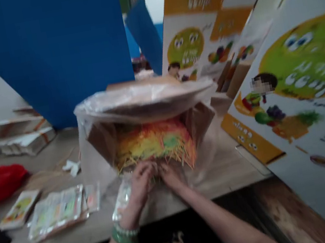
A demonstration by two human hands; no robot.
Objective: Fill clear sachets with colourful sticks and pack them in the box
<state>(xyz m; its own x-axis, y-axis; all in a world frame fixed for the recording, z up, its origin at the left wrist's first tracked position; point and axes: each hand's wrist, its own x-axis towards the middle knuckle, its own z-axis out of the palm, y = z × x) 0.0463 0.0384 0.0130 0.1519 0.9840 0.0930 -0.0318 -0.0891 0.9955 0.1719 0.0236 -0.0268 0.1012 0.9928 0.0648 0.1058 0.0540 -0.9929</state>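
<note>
A cardboard box [102, 144] lies with its open side towards me, a clear plastic bag [141, 93] draped round it. Inside is a heap of thin dry noodle-like sticks [153, 140] in yellow, orange, red and green. At its front edge, my left hand [141, 179] and my right hand [170, 174] come close together with fingers bent inwards. Both look closed at the near end of the sticks; blur hides what is between the fingertips. A clear, shiny packet [122, 195] lies beside my left hand, partly behind the wrist.
Flat printed packets [57, 211] and a small white carton [19, 209] lie on the table's left. Farther left are a red cloth-like thing [0, 181] and stacked flat cartons [24, 133]. Large printed boxes [306, 83] stand close on the right. A blue panel [73, 41] rises behind.
</note>
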